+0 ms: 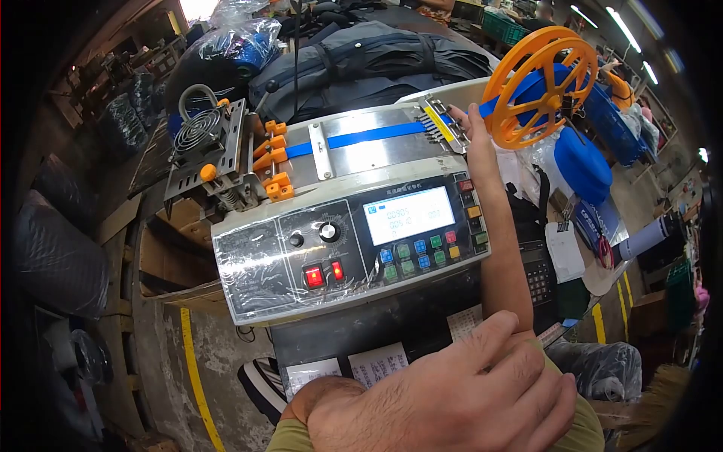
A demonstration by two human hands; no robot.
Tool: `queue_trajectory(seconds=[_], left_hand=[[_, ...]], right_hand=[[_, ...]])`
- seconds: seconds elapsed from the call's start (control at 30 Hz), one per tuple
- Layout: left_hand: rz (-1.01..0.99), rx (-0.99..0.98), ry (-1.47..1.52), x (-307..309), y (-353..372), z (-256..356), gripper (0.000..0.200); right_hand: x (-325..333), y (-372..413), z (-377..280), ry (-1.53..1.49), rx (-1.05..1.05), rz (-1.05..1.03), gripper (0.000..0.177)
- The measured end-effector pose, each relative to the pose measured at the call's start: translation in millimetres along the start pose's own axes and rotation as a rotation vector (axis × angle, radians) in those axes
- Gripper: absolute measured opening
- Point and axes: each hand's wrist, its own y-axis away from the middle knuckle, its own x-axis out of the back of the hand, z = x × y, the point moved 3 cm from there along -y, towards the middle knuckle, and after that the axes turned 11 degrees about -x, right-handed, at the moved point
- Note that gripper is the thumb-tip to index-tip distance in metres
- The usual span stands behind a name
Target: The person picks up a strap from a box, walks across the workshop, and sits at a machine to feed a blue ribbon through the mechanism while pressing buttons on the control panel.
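Observation:
A blue strap lies along the metal bed of a cutting machine, under a small metal plate. It runs through a guide with a yellow label towards an orange reel wound with blue strap. At the guide, my right hand has its thumb up, and its fingers appear to pinch the strap; they are partly hidden. In the foreground my left hand is curled closed, its knuckles up, against my right forearm near the elbow. Nothing shows in it.
The lit display and coloured buttons are on the machine's front. Paper slips lie on the black table before it. A calculator and a blue strap roll are at right. Dark bags are piled behind.

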Motion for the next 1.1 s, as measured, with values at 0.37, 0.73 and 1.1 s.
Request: queue_trajectory(seconds=[0.37,0.73,1.1], left_hand=[[0.007,-0.015,-0.011,10,-8,-7,0.007],[-0.347,-0.006,0.247,23,-9,-11,0.025],[-0.001,-0.003,-0.020,-1,0,0,0.007]], right_hand=[[-1,2,-1,0.019,0.011,0.000,0.079],[-3,8,-6,0.025,-0.014,0.100,0.082],[-5,11,-8,0.050,-0.004,0.119,0.084]])
